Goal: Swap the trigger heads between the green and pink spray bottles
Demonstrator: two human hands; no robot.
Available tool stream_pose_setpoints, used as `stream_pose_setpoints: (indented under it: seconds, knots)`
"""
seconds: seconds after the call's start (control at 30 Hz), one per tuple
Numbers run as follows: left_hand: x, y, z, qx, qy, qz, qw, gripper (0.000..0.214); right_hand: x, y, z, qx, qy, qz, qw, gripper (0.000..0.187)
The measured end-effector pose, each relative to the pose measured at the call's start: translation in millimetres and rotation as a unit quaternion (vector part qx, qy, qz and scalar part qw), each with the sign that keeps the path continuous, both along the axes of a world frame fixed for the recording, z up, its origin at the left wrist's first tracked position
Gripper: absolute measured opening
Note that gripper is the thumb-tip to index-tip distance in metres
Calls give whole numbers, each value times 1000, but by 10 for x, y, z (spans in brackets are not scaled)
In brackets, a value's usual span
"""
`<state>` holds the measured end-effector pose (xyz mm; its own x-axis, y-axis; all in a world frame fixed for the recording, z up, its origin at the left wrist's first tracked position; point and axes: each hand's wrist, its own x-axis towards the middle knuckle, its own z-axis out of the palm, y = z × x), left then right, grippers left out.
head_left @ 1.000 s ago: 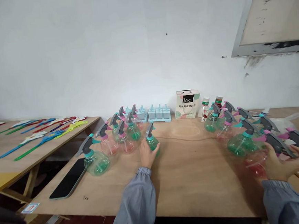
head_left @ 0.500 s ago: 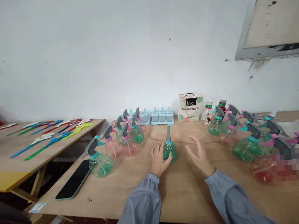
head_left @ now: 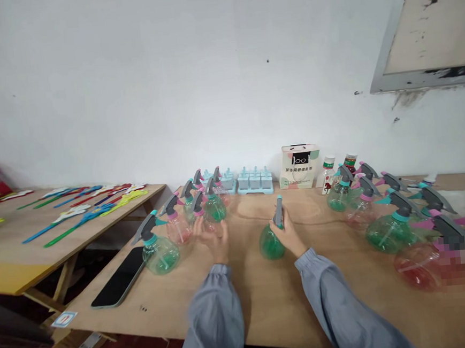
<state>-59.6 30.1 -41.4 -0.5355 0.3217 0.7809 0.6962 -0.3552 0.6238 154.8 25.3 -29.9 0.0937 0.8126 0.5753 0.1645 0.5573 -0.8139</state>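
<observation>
My right hand (head_left: 288,233) grips a green spray bottle (head_left: 271,244) by its neck and grey trigger head. The bottle is at the middle of the table, slightly tilted, its nozzle pointing away from me; I cannot tell whether its base touches the wood. Fingers apart, my left hand (head_left: 213,241) is empty, just in front of a pink spray bottle (head_left: 198,208), which it partly hides. More pink and green spray bottles stand around it, among them a green one with a turquoise nozzle (head_left: 160,253) at the near left.
Several spray bottles (head_left: 388,231) stand at the right. A black phone (head_left: 119,279) lies at the left edge. By the wall are light-blue popsicle molds (head_left: 254,182), a paper bag (head_left: 299,167) and two small bottles (head_left: 328,174). Colourful hand-shaped sticks (head_left: 79,223) lie on another table.
My left hand has let go of the green spray bottle and moved left. My right hand has come in and taken it by the neck, and the bottle now leans.
</observation>
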Motion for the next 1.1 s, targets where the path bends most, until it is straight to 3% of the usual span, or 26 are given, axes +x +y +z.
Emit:
stream_pose_setpoints:
  seconds: [0.13,0.23,0.33,0.43,0.53,0.63,0.73,0.87,1.1]
  knots:
    - [-299,147,41,-52,-34,52,997,67,14,-21,-14,1,-11,-42,999,47]
    - [-394,244,-40,-107,-22,69,992,77,93,-15,-37,0,42,-68,997,37]
    - [-397,292,-131,-156,-7,70,985,73,211,-11,-58,-21,120,-90,988,34]
    - [-328,280,-148,-194,8,83,977,69,287,-29,-53,-78,194,-43,977,35]
    - [-194,235,-123,-232,21,77,969,73,283,-81,-13,-137,236,69,960,42]
    - [-15,187,-156,-234,48,7,971,74,252,-151,46,-171,229,179,941,48]
    - [166,154,-257,-191,75,-101,973,74,255,-198,103,-183,222,228,930,52]
    - [311,128,-346,-165,98,-214,958,80,290,-200,120,-171,218,208,938,56]
    - [294,93,-274,-186,79,-300,932,79,297,-113,-2,-157,262,115,945,48]
